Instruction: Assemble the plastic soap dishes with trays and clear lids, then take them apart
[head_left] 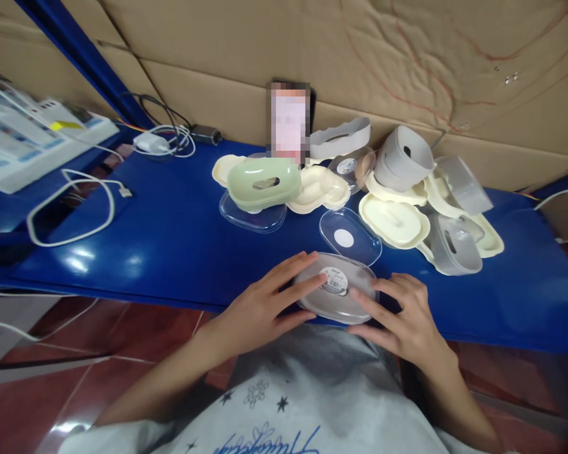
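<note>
My left hand point(265, 302) and my right hand point(400, 315) both rest on an oval grey container with a clear lid and a round label point(336, 290), at the near edge of the blue table point(170, 233). Fingers of each hand lie flat across the lid from either side. Just beyond it lies a loose clear oval lid with a white sticker point(349, 236). A green oval container point(264, 181) sits on a clear lid further back.
A heap of cream and grey oval container parts point(421, 202) fills the back right. A phone point(289, 123) leans against the cardboard wall. White cables point(73, 208) and a charger point(151, 142) lie at left, beside stacked boxes point(23, 135).
</note>
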`<state>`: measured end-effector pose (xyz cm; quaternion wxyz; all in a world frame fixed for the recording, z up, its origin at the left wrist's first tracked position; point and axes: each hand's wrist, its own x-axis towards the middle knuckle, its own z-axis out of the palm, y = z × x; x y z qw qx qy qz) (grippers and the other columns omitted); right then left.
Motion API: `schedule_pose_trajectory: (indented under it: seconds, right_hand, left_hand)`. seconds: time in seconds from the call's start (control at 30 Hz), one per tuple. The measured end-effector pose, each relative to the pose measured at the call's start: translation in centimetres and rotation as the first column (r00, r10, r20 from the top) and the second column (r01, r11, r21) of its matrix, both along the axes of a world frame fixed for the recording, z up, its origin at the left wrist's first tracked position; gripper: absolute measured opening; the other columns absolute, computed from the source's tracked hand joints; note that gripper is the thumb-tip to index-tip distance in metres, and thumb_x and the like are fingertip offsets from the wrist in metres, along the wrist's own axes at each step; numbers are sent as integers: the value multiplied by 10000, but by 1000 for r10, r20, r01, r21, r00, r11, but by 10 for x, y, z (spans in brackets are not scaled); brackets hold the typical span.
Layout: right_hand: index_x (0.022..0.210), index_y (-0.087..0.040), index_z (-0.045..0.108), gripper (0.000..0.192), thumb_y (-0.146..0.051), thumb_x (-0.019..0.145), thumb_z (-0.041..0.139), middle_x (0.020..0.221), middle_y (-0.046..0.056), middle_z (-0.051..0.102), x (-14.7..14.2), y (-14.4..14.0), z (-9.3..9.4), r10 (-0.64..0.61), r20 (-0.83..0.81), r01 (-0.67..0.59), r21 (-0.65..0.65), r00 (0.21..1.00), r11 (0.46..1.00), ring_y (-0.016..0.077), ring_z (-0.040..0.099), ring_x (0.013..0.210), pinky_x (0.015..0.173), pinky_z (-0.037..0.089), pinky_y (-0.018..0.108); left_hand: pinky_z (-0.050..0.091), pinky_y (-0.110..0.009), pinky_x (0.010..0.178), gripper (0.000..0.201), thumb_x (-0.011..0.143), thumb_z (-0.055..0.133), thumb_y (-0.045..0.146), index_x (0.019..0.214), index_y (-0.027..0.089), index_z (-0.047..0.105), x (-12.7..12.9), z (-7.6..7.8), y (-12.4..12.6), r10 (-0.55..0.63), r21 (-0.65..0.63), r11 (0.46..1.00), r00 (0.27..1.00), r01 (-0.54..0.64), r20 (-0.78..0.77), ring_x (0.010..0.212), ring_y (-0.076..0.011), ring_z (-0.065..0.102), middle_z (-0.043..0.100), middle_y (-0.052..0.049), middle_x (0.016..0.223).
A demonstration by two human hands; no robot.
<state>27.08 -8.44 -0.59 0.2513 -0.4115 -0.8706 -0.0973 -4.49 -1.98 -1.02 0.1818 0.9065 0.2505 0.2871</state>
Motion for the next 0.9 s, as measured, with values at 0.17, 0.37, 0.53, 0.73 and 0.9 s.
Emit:
schedule_pose_trajectory:
  seconds: [0.17,0.37,0.53,0.73,0.9]
  right_hand:
    - [1458,-300,674,533,-428,962,822,1182,78,660,-7,1,3,14,-19,-14,19,1000,1000,340,594,1349,1150,502,582]
    - [1539,-181,586,584,-320,1003,774,1517,194,571,-14,2,3,95,-6,-95,-78,995,992,394,436,1571,1131,597,575]
    - [1614,-238,533,680,-265,984,787,1612,163,553,6,-16,8,95,-119,-110,-128,988,986,412,496,1535,1136,593,638]
    - [1500,-399,677,770,-211,800,934,1485,47,697,95,-56,14,-356,-377,448,190,855,874,467,715,1267,1113,613,531]
    - [1446,-408,723,694,-354,793,950,1400,6,746,165,-71,-3,-655,-522,835,272,546,479,537,693,1263,1111,563,668]
  left_hand:
    - [485,-567,1253,709,1082,631,244,1716,254,315,1,2,1,-21,-19,1000,998,20,-51,1636,-342,361,293,-165,1787]
    - [484,-565,1249,650,1106,594,295,1703,286,337,-1,-1,0,16,-62,998,999,-18,-40,1632,-335,372,284,-142,1792]
    - [550,-601,1177,825,1053,690,429,1731,279,244,-7,-3,-1,9,-65,998,1000,-8,2,1608,-389,398,234,-207,1792]
    - [547,-549,1190,687,1072,667,392,1686,311,369,-5,3,-1,0,-101,995,993,-12,-116,1539,-333,503,375,-139,1750]
    - [534,-563,1193,475,1087,639,390,1547,289,573,-2,0,1,-28,-39,999,991,23,-129,1457,-305,583,556,-110,1630]
